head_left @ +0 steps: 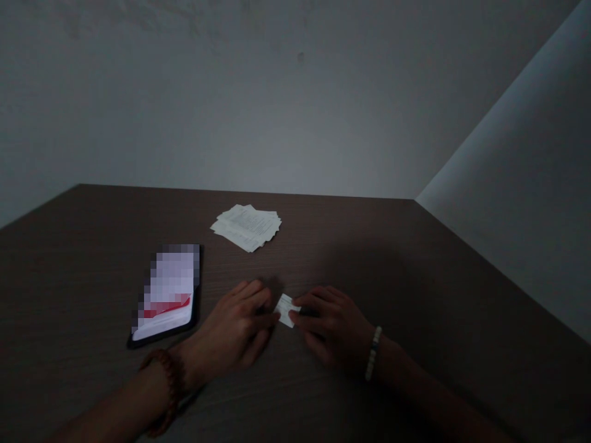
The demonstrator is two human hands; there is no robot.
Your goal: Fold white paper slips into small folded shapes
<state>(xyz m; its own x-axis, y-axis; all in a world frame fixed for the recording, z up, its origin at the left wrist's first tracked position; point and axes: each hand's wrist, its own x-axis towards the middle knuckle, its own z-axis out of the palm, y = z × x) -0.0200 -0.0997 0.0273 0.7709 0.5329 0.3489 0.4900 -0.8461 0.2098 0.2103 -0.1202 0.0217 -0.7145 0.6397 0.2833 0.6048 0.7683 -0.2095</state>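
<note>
A small white piece of paper [285, 311] with faint print is between my two hands, just above or on the table; the gap, if any, cannot be judged. My left hand [242, 323] has its fingers curled, and its thumb and forefinger pinch the paper's left edge. From the other side, my right hand [330, 326] grips the right edge between thumb and fingers. Beyond them lies a loose, fanned-out pile of printed white papers [249, 226].
A phone [168, 292] with a lit, partly pixelated screen lies left of my left hand. The brown wooden table [323, 221] meets a grey wall [295, 111] at the back. A slanting wall or panel [521, 184] borders the right edge.
</note>
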